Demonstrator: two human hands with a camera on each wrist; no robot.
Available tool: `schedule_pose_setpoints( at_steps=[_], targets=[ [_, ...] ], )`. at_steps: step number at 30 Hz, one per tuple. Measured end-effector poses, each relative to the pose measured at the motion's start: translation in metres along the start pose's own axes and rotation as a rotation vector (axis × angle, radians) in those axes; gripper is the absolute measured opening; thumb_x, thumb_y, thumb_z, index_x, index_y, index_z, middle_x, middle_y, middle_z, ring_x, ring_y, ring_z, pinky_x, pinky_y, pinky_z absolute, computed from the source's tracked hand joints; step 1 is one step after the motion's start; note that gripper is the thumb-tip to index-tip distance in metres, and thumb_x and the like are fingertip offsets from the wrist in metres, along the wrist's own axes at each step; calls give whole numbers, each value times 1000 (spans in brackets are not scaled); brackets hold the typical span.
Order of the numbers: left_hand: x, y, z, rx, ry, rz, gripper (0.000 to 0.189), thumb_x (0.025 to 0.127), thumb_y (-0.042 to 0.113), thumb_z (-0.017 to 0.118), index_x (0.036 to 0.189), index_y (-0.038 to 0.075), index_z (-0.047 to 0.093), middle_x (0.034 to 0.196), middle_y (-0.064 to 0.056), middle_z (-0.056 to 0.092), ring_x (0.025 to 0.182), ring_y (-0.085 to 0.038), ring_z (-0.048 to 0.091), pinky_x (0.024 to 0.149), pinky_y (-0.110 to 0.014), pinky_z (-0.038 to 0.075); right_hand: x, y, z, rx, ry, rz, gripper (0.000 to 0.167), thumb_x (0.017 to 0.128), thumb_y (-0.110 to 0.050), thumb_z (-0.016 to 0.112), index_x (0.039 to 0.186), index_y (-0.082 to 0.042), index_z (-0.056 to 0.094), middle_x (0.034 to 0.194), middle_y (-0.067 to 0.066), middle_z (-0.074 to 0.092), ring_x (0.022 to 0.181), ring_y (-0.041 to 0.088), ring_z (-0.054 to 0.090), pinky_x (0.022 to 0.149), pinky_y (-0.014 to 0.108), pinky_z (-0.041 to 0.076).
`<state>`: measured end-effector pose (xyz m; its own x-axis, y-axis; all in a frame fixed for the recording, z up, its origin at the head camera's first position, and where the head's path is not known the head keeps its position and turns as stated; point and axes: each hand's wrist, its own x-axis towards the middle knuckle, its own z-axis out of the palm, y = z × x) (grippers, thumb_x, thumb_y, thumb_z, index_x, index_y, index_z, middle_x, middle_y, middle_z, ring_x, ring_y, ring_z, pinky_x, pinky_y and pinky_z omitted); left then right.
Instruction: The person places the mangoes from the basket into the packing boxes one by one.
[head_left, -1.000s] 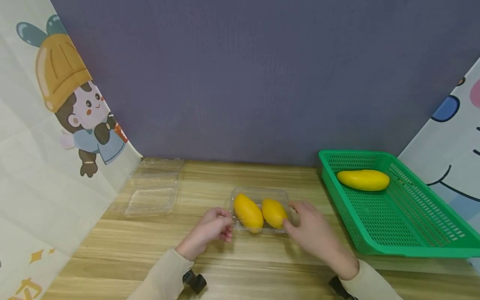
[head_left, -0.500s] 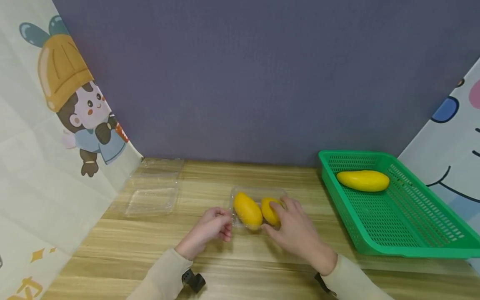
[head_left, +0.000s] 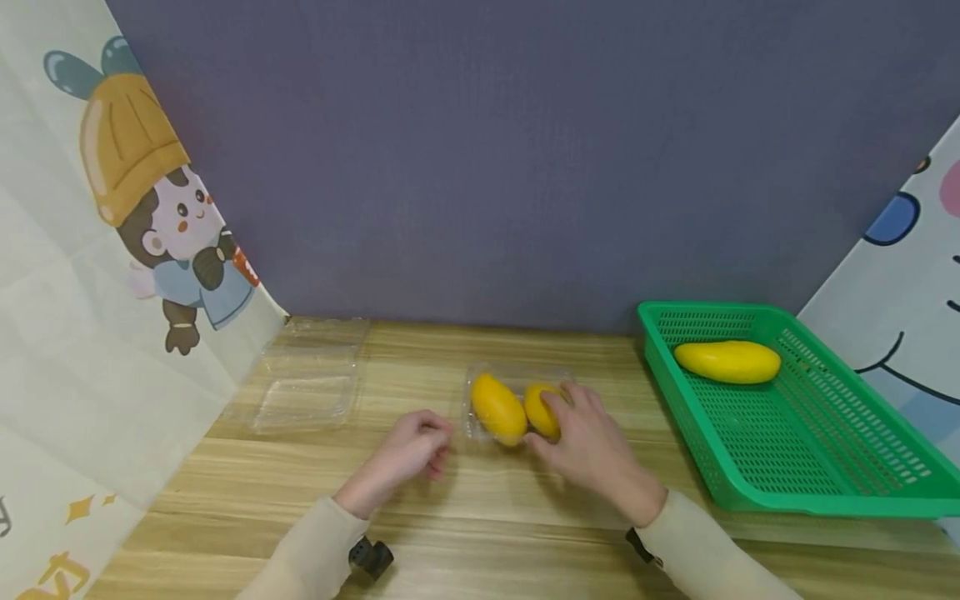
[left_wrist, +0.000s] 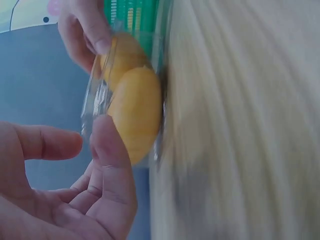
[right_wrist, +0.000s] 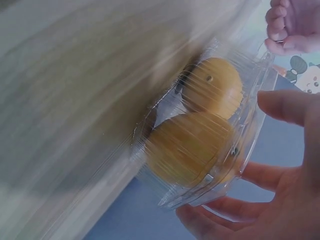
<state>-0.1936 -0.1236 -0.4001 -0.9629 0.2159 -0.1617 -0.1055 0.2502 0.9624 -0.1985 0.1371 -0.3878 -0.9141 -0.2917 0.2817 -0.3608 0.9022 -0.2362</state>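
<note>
Fruits (head_left: 498, 410), smooth yellow ovals in a ribbed clear-plastic tray (head_left: 528, 373), mid-frame on the woodgrain bench (head_left: 487, 533).
Left hand (head_left: 415, 446) loosely curled, holding nothing; right hand (head_left: 588, 443) spread over the tray's right end, contact unclear. Perforated green basket (head_left: 795, 437) at right; orange lettering (head_left: 63, 572), lower left, unreadable.

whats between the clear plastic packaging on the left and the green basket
In the head view, a clear container holding two yellow fruits is between them, along with the left hand and right hand.
</note>
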Motion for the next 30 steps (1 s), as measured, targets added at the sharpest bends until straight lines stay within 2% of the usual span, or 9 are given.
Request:
schedule_pose_setpoints(
  at_steps=[9,16,19,23,30],
  targets=[
    [-5,6,-26,175,108,12,20,93,9,48,105,-4,56,79,-18,58,64,-29,58,57,-38,53,11,3,0,8,-7,6,66,81,-49,65,127,-3,56,134,26,42,123,42,38,94,59,41],
    [-5,15,-51,519,277,110,15,89,16,54,95,5,61,75,-4,59,62,-18,53,56,-31,45,20,6,2,32,-29,38,67,81,-50,64,129,-3,53,137,26,39,124,42,37,93,60,40],
    [-6,19,-60,620,318,126,14,87,18,54,92,7,62,77,-2,60,65,-16,53,58,-31,43,23,8,2,36,-28,40,68,81,-49,64,129,-3,53,137,26,39,125,42,37,94,60,40],
    [-7,19,-71,702,339,129,15,88,19,52,93,7,60,83,-5,60,68,-18,54,59,-32,44,27,10,3,39,-24,45,68,81,-49,64,130,-3,52,138,26,38,125,42,36,96,60,38],
    [-8,18,-90,817,433,201,21,88,18,51,98,3,59,79,-7,60,60,-19,52,52,-31,42,32,13,4,41,-32,54,69,82,-51,63,130,-4,52,138,25,38,126,41,35,98,60,36]
  ],
)
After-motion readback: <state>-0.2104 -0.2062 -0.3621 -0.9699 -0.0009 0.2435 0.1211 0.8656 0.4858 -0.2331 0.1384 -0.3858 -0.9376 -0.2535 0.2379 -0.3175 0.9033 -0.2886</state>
